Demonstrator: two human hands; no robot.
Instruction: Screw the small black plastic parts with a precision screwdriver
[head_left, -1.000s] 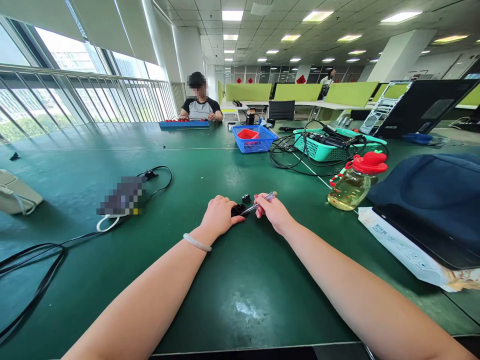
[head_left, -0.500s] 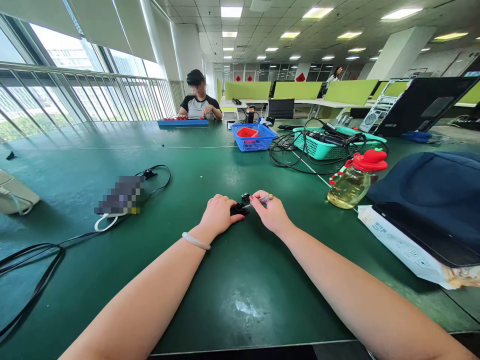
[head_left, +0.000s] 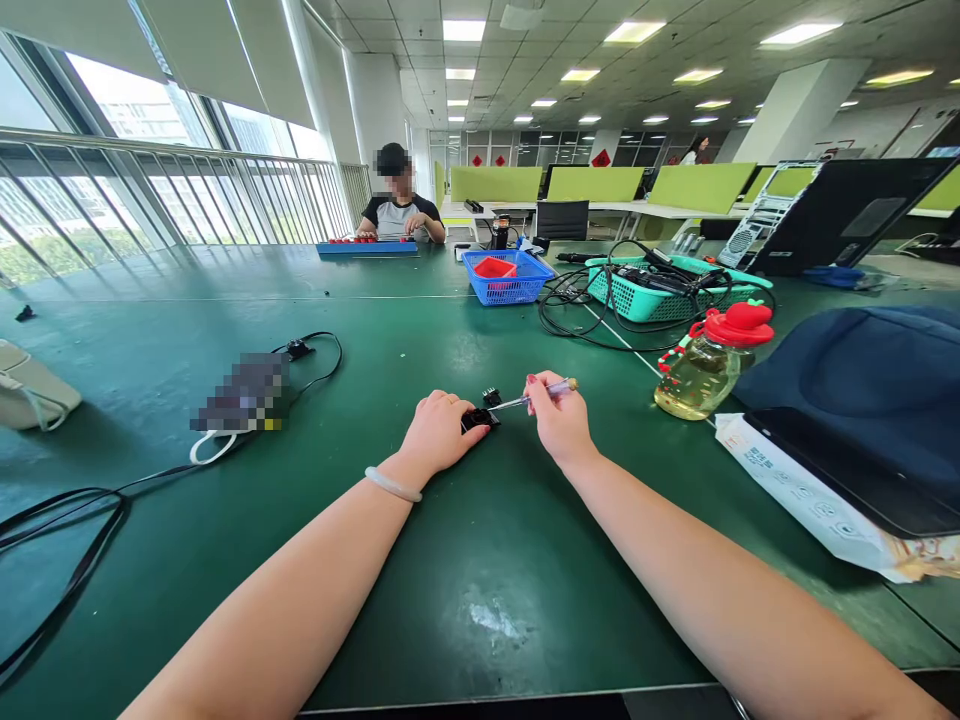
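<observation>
On the green table (head_left: 495, 520), my left hand (head_left: 441, 432) grips a small black part (head_left: 478, 420) between thumb and fingers. My right hand (head_left: 559, 420) is closed round the handle of a screwdriver (head_left: 517, 402), whose thin metal shaft points left. The shaft's tip is at the black part's upper right edge; whether it touches is too small to tell. Just behind, a second small black piece (head_left: 491, 396) with light marks lies on the table.
Ahead are a blue basket (head_left: 510, 290) and a teal basket (head_left: 645, 303) with black cables. On the right stand a red-lidded bottle (head_left: 697, 385) and a phone (head_left: 847, 470) on a packet. A blurred device (head_left: 240, 392) with cords lies left. Across the table sits a person (head_left: 401, 212).
My right hand has moved right, drawing the screwdriver with it, so more of its shaft shows. My left hand has barely moved. A distant person has shifted right.
</observation>
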